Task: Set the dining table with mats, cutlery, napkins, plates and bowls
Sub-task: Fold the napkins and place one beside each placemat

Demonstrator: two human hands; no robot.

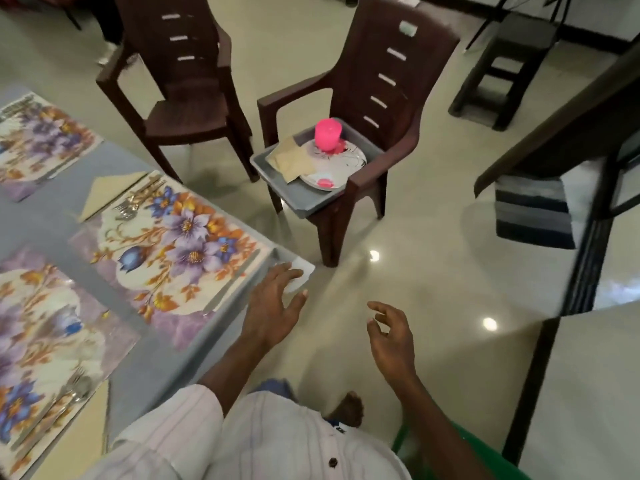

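Three floral mats lie on the grey table (145, 355): a far one (38, 140), a middle one (169, 251) and a near one (45, 344). The middle mat has cutlery (130, 206) at its far end, a knife (232, 284) along its near edge and a beige napkin (107, 194) beside it. More cutlery (65, 396) rests on the near mat. On a brown chair (374, 109) sits a grey tray (298, 199) holding plates (332, 164), pink bowls (328, 133) and napkins (291, 159). My left hand (273, 306) hovers open at the table corner. My right hand (391, 337) is open over the floor.
A second brown chair (180, 84) stands by the table's far side. A dark step stool (502, 71) is at the back right, and a striped rug (533, 209) lies by a dark frame (585, 251). A green chair edge (485, 455) shows near my body.
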